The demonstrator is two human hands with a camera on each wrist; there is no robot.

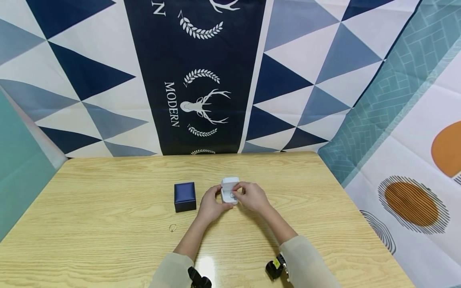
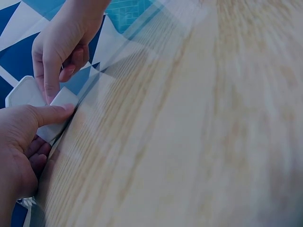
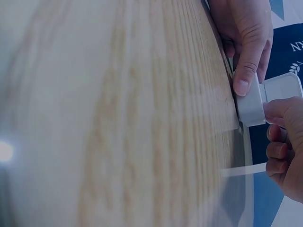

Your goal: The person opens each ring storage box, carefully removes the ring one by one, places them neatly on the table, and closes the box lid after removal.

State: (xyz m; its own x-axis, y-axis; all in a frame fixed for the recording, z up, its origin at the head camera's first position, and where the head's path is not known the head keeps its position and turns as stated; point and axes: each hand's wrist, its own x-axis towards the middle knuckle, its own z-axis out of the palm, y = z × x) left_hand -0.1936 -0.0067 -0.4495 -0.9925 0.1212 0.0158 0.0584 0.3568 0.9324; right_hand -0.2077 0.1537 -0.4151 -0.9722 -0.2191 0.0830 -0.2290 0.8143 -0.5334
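Note:
A small white ring box point(image 1: 229, 181) stands with its lid up. My left hand point(image 1: 210, 206) grips its base from the left, the thumb point(image 2: 57, 113) lying along the front wall. From the right, my right hand point(image 1: 252, 196) reaches in with thumb and forefinger pinched together at the slot. A small shiny ring point(image 1: 232, 195) shows at those fingertips, most of it hidden by them and the box. In the right wrist view, the box base point(image 3: 251, 106) sits between both hands, its lid point(image 3: 284, 87) tilted back.
A dark blue box point(image 1: 185, 197) stands shut, left of my left hand. Nearer me lies a thin gold ring point(image 1: 173, 227) on the wooden table point(image 1: 108, 208). Patterned cloth point(image 1: 201, 80) hangs behind the table's far edge.

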